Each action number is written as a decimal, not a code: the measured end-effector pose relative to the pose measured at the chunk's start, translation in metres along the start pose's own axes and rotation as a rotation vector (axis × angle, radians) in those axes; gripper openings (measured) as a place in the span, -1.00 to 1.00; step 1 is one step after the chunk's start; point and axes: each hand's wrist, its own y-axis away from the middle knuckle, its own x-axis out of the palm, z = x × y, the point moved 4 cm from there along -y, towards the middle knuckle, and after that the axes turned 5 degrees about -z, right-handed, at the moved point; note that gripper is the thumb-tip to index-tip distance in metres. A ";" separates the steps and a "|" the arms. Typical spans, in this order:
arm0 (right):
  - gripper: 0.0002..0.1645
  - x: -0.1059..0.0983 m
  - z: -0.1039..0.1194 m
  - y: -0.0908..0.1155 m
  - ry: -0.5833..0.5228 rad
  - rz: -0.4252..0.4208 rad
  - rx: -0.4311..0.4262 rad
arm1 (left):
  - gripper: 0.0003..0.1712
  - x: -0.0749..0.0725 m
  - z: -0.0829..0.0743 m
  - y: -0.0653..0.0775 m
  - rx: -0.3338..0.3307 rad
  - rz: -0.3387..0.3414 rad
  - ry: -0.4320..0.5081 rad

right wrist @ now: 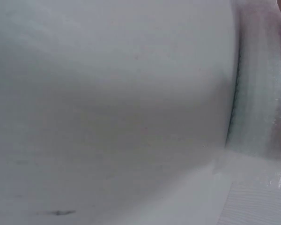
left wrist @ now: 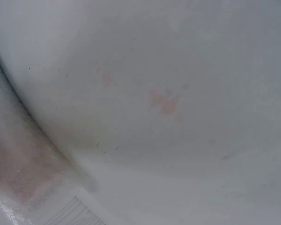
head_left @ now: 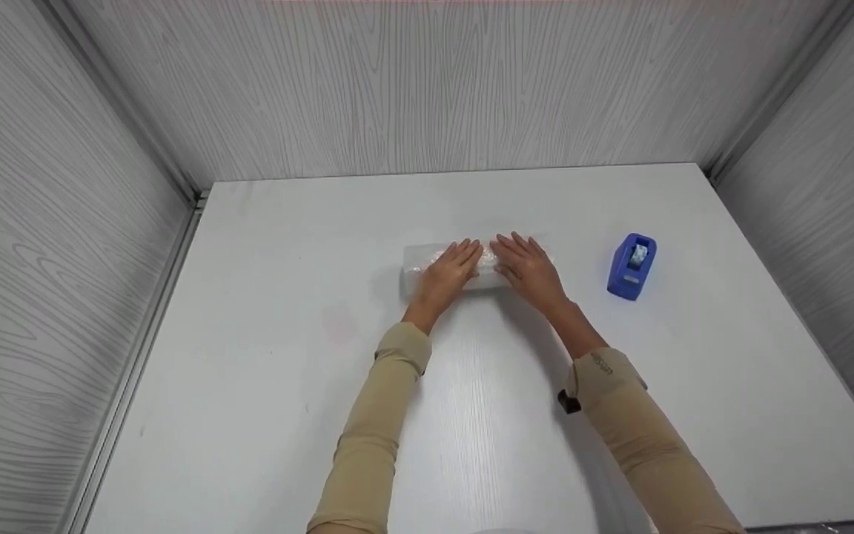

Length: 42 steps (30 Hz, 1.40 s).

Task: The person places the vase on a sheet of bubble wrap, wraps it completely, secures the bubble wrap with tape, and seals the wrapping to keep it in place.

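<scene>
Head view is showing the left hand (head_left: 443,280) and the right hand (head_left: 532,276) resting side by side on a translucent plastic-wrapped bundle (head_left: 488,279), both unclenched, fingers lying extended over it. The bundle is lying beneath the hands on a white tabletop (head_left: 286,334), its long axis running crosswise under them, the right end angling slightly farther forward than the left. Its left end is protruding past the left hand, and its near long edge is showing between the wrists. Tabletop is stretching broadly left of the left hand and more narrowly beyond the fingertips, ending at the far edge, where a wood-grain panel (head_left: 397,89) is rising. A blue tape dispenser (head_left: 632,267) is standing apart, right of the right hand.
</scene>
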 end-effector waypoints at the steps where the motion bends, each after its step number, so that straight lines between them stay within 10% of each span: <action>1: -0.47 0.000 0.000 0.001 0.007 0.004 -0.003 | -0.52 -0.001 0.000 0.000 -0.005 -0.006 0.014; 9: -0.64 -0.029 -0.018 0.020 -0.082 -0.235 0.046 | -0.54 -0.005 0.003 0.001 -0.056 -0.022 0.048; 15: -0.69 -0.077 -0.075 0.049 -0.021 -0.480 0.584 | -0.55 -0.007 0.004 0.001 -0.053 -0.046 0.079; 19: -0.43 -0.093 -0.103 0.071 0.080 -0.271 0.979 | -0.58 -0.008 0.004 0.002 -0.048 -0.072 0.077; 22: -0.18 -0.095 -0.114 0.081 0.116 -0.045 1.099 | -0.58 -0.007 0.005 0.002 -0.060 -0.083 0.100; 26: -0.13 -0.093 -0.120 0.087 0.118 0.081 1.127 | -0.55 -0.003 0.007 0.003 -0.069 -0.092 0.182; 42: -0.37 -0.095 -0.121 0.074 0.142 0.112 1.178 | -0.54 -0.004 0.002 -0.003 -0.078 -0.024 0.138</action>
